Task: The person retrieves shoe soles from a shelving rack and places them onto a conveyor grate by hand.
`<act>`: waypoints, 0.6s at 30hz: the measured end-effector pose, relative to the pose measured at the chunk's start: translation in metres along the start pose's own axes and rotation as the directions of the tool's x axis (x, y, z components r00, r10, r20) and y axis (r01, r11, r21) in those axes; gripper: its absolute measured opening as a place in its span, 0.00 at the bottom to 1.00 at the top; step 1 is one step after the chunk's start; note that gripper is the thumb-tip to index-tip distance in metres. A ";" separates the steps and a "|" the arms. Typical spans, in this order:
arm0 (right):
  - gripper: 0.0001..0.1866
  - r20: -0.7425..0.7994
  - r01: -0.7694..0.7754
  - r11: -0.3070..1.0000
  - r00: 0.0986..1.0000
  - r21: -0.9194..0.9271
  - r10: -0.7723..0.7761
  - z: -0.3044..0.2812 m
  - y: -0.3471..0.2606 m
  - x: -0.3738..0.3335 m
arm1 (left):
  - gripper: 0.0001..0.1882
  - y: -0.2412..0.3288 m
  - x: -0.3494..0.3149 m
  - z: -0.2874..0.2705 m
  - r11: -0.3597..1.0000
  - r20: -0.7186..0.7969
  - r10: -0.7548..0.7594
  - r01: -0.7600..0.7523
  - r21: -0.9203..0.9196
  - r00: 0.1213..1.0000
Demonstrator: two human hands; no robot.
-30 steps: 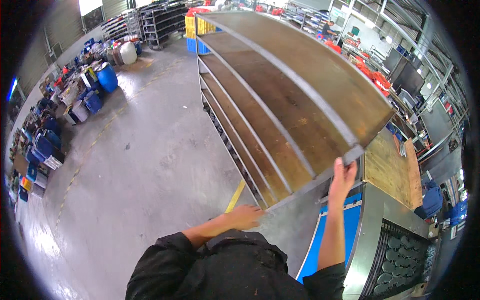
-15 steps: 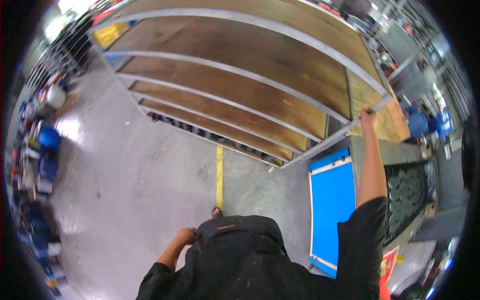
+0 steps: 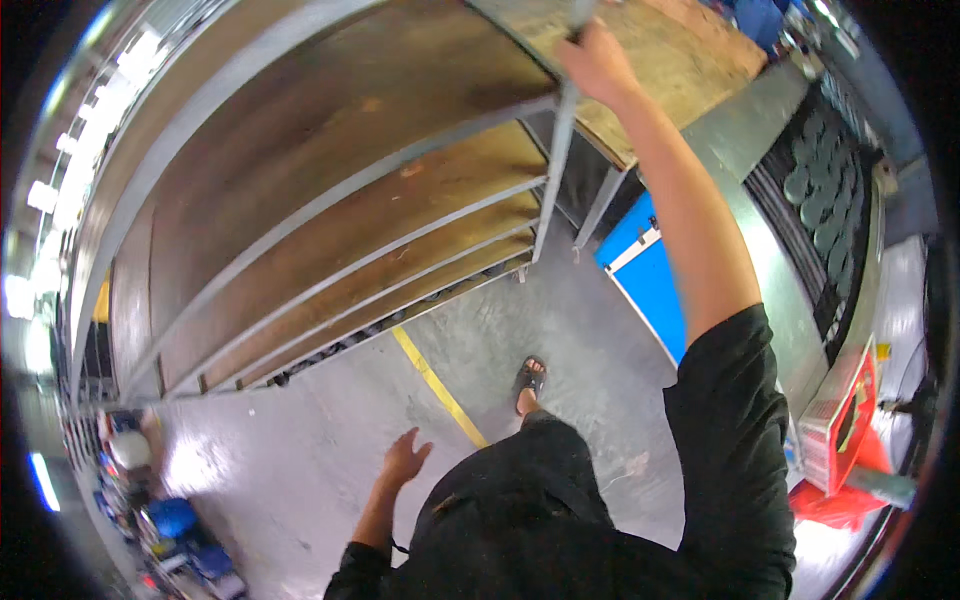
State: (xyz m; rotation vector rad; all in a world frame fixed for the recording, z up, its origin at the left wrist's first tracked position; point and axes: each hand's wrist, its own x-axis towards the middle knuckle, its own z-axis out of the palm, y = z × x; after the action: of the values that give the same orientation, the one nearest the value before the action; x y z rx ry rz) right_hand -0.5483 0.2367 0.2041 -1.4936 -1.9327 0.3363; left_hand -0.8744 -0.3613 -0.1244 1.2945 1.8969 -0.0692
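A brown-shelved metal rack [image 3: 330, 190] is filling the left and upper centre. The left grip [image 3: 405, 462] is hanging released above the grey floor [image 3: 310, 480]. The right grip [image 3: 594, 64] is clasping the rack's end post [image 3: 554, 165]. To its right, a blue panel [image 3: 652, 285] is showing near a wood-topped desk [image 3: 690, 60].

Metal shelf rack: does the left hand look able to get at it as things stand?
Probably yes: the left hand looks empty, and only floor shows between it and the rack, though a step closer may be needed.
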 end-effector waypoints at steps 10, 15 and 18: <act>0.24 -0.349 0.376 0.894 0.894 0.245 -0.280 0.076 0.072 0.031 | 0.48 0.115 0.270 0.021 0.889 0.323 0.013 0.137 -0.437 0.946; 0.24 0.068 0.432 0.722 0.878 -0.541 -0.475 0.151 0.159 0.030 | 0.53 0.095 0.431 0.079 0.864 0.285 0.027 0.121 -0.488 0.958; 0.15 -0.124 0.349 0.876 0.905 -0.332 -0.407 0.200 0.216 -0.052 | 0.54 0.041 0.504 0.091 0.912 0.243 -0.118 0.202 -0.357 0.963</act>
State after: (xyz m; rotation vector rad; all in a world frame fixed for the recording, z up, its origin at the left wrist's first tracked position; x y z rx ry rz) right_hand -0.5050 0.2937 -0.0857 -1.2278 -2.1283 -0.2841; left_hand -0.8563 -0.0056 -0.4944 0.8324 1.7203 0.0676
